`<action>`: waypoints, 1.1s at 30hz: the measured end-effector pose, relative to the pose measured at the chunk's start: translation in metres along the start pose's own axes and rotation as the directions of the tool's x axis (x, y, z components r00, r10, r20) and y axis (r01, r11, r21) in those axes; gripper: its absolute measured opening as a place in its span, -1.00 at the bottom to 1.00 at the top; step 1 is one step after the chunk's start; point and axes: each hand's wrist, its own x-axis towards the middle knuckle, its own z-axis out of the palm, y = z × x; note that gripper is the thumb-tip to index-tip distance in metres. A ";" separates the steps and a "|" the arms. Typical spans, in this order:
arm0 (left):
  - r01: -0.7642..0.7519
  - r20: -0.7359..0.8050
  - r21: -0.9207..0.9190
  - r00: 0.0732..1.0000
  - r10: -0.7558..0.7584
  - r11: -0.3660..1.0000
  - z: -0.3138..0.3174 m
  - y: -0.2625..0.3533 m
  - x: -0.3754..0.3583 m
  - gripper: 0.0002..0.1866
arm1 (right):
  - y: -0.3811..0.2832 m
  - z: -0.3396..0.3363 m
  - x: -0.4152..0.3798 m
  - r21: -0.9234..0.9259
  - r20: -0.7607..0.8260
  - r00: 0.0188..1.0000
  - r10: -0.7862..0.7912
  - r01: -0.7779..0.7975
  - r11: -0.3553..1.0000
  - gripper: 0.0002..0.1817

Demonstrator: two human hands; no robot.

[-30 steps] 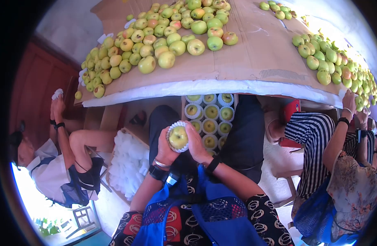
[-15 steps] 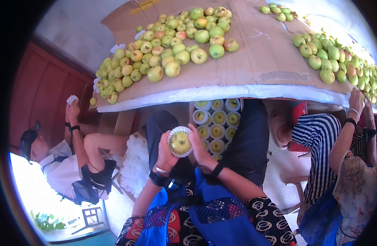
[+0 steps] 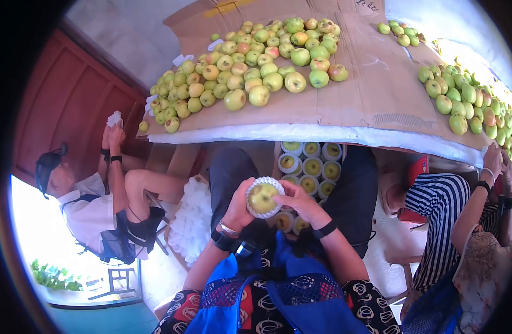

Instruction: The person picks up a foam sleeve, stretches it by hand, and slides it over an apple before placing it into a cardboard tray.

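Note:
A yellow-green apple (image 3: 263,199) in a white foam net is held up in front of my lap. My left hand (image 3: 238,206) wraps round its left side. My right hand (image 3: 301,201) holds its right side, with the thumb on the apple's face. Just beyond and below my hands, between my knees, a box of netted apples (image 3: 311,167) stands partly under the table edge; my hands and legs hide part of it.
Loose apples (image 3: 258,95) lie heaped on the cardboard-covered table (image 3: 345,111), with another heap (image 3: 459,124) at the right. White foam nets (image 3: 192,220) are piled left of my legs. One person (image 3: 89,206) sits at the left, another (image 3: 481,261) at the right.
The view has shifted, so the scene sits further right. My right thumb has come onto the apple's face, and the apple has turned in its net. The left person's hands remain raised.

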 end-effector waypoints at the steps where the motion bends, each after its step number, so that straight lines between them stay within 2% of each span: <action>1: 0.048 0.022 0.027 0.999 -0.048 0.998 -0.002 0.000 0.001 -0.61 | 0.002 -0.001 0.000 0.002 -0.002 1.000 0.001 -0.001 1.000 -0.54; 4: 0.121 0.033 0.033 0.992 -0.122 0.992 -0.009 0.000 0.003 -0.61 | 0.006 -0.004 0.000 0.021 0.019 0.999 0.046 -0.046 0.999 -0.50; 6: 0.124 0.022 0.020 0.992 -0.124 0.992 -0.011 0.001 0.005 -0.62 | 0.010 -0.001 0.001 0.044 0.033 0.999 0.003 -0.005 0.999 -0.46; 10: 0.109 -0.021 -0.016 0.994 -0.110 0.994 -0.020 -0.008 0.010 -0.63 | 0.022 -0.005 0.008 -0.003 0.041 0.998 0.038 -0.038 0.999 -0.45; 13: 0.134 -0.011 -0.047 0.991 -0.135 0.990 -0.025 -0.008 0.013 -0.62 | 0.027 -0.005 0.010 0.037 0.029 0.991 0.134 -0.135 0.990 -0.48; 15: 0.165 0.000 -0.055 0.986 -0.165 0.985 -0.034 -0.013 0.016 -0.62 | 0.031 -0.005 0.010 -0.033 0.003 0.987 0.159 -0.159 0.987 -0.63; 16: 0.185 0.009 -0.077 0.983 -0.185 0.980 -0.042 -0.016 0.022 -0.59 | 0.035 -0.003 0.011 -0.033 -0.001 0.986 0.169 -0.169 0.985 -0.63; 18: 0.208 0.026 -0.107 0.978 -0.207 0.972 -0.043 -0.014 0.033 -0.55 | 0.041 -0.001 0.016 0.099 -0.134 0.980 0.147 -0.134 0.986 -0.67; 20: 0.292 0.070 -0.150 0.956 -0.285 0.944 -0.041 -0.011 0.038 -0.46 | 0.041 -0.017 0.016 0.104 -0.197 0.965 0.172 -0.154 0.983 -0.68; 21: 0.290 0.035 0.013 0.956 -0.290 0.957 -0.037 -0.004 0.036 -0.36 | 0.043 -0.024 0.014 0.118 -0.251 0.949 0.192 -0.167 0.979 -0.70; 23: 0.317 -0.229 0.003 0.923 -0.308 0.948 -0.051 -0.010 0.051 -0.35 | 0.044 -0.042 0.023 0.247 -0.443 0.879 0.178 -0.071 0.966 -0.75; 24: 0.301 -0.224 -0.025 0.928 -0.299 0.953 -0.054 -0.009 0.052 -0.38 | 0.034 -0.048 0.030 0.283 -0.597 0.773 0.216 -0.049 0.958 -0.75; 25: 0.306 -0.225 -0.050 0.924 -0.309 0.951 -0.062 -0.011 0.055 -0.38 | 0.029 -0.064 0.037 0.363 -0.668 0.699 0.255 0.007 0.932 -0.76; 26: 0.299 -0.088 -0.079 0.948 -0.306 0.951 -0.071 -0.015 0.058 -0.42 | 0.026 -0.078 0.046 0.344 -0.764 0.606 0.220 0.095 0.934 -0.75; 27: 0.294 0.046 -0.112 0.956 -0.291 0.949 -0.079 -0.020 0.058 -0.46 | 0.028 -0.101 0.052 0.274 -0.781 0.604 0.158 0.104 0.956 -0.73; 29: 0.298 0.071 -0.144 0.954 -0.290 0.944 -0.088 -0.025 0.060 -0.54 | 0.022 -0.128 0.071 0.158 -0.874 0.468 0.133 0.016 0.987 -0.69; 30: 0.279 0.109 -0.152 0.958 -0.265 0.948 -0.088 -0.026 0.060 -0.56 | 0.022 -0.144 0.082 0.150 -0.905 0.389 0.172 -0.087 0.985 -0.62; 31: 0.258 0.145 -0.164 0.961 -0.236 0.952 -0.088 -0.026 0.059 -0.58 | 0.026 -0.155 0.093 0.149 -0.902 0.390 0.185 -0.119 0.982 -0.62; 33: 0.269 0.145 -0.194 0.959 -0.244 0.943 -0.086 -0.022 0.059 -0.59 | 0.039 -0.178 0.108 -0.178 -0.957 0.262 -0.122 -0.202 0.963 -0.57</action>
